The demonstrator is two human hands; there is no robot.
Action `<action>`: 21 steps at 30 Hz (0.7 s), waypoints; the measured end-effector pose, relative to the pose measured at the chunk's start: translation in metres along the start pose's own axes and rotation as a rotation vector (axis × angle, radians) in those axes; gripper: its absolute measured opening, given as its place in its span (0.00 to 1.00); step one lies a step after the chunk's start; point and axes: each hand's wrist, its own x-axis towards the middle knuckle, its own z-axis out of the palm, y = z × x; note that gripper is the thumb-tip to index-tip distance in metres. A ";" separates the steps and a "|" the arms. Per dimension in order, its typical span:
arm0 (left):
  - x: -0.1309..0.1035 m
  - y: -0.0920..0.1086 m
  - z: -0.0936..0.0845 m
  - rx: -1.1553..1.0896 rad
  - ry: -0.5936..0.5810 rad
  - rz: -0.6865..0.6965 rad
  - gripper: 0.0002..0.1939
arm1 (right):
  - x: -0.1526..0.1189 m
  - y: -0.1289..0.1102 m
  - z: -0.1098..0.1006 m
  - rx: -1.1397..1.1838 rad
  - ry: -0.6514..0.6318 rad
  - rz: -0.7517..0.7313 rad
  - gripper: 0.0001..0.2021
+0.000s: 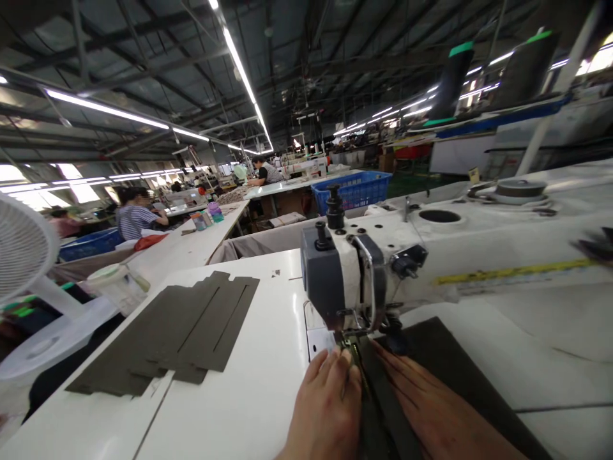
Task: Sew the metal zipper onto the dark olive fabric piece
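Observation:
A dark olive fabric panel [443, 348] lies under the head of a white and grey sewing machine [330, 275]. A zipper [357, 358] with brass-coloured teeth runs along the fabric strip, up to the presser foot [353, 333]. My left hand [328, 399] is at the strip's left edge just in front of the foot, its fingers bent together on the zipper. Stretched flat, my right hand [419, 396] rests on the fabric at the right of the zipper. The needle point is too small to make out.
Slit olive fabric pieces [191, 326] lie overlapped on the white table [253, 396] at left. A white fan [29, 255] and a plastic jug [117, 284] stand beyond them. A blue crate [354, 188] is behind the machine. Two people sit farther back.

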 end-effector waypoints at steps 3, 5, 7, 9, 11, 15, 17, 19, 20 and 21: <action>0.001 -0.001 -0.003 -0.015 -0.031 0.007 0.15 | 0.000 0.002 0.000 -0.058 -0.052 -0.058 0.29; 0.001 -0.001 -0.004 -0.028 -0.056 0.009 0.16 | 0.001 0.002 -0.003 -0.097 -0.074 -0.075 0.30; 0.002 -0.001 -0.006 -0.041 -0.068 0.012 0.17 | 0.003 0.001 -0.006 -0.113 -0.107 -0.069 0.29; 0.003 0.000 -0.007 -0.049 -0.066 0.014 0.17 | 0.005 -0.001 -0.010 -0.126 -0.131 -0.053 0.27; 0.005 0.002 -0.007 -0.046 -0.067 0.007 0.16 | 0.005 -0.003 -0.012 -0.153 -0.121 -0.055 0.26; 0.007 0.006 -0.006 -0.046 -0.110 -0.022 0.13 | 0.003 -0.005 -0.011 -0.199 -0.026 -0.097 0.28; 0.007 0.007 -0.005 -0.046 -0.149 -0.036 0.11 | 0.002 -0.004 -0.007 -0.216 0.038 -0.103 0.30; 0.008 0.007 -0.007 -0.051 -0.187 -0.045 0.09 | 0.001 -0.002 -0.002 -0.211 0.083 -0.108 0.31; 0.009 0.008 -0.008 -0.059 -0.203 -0.049 0.08 | 0.000 -0.002 0.000 -0.205 0.098 -0.114 0.32; 0.010 0.008 -0.010 -0.071 -0.223 -0.057 0.07 | 0.000 -0.001 0.002 -0.198 0.111 -0.123 0.32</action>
